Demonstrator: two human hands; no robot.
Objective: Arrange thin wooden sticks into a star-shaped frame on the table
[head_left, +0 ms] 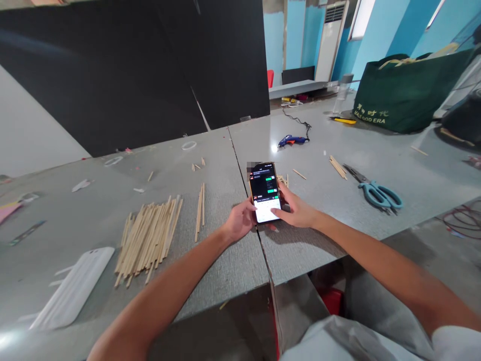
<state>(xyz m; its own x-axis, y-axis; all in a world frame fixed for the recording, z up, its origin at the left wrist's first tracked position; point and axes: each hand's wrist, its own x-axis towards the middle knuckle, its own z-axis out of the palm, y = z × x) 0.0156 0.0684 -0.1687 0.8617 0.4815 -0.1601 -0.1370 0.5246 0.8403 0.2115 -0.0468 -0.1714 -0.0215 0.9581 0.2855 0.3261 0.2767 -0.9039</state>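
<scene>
A black phone [264,188] with a lit screen is held up over the seam between two grey tables. My left hand [237,221] grips its lower left edge, thumb on the screen. My right hand [296,209] holds its right side, thumb resting on the bright lower part of the screen. A pile of several thin wooden sticks [149,239] lies to the left of my left hand, with a few separate sticks [200,211] beside it.
Teal scissors [379,192] and loose sticks [337,167] lie right of the phone. A blue glue gun [291,140] with a black cord sits farther back. A green bag [404,93] stands far right. A white plastic piece [75,287] lies front left.
</scene>
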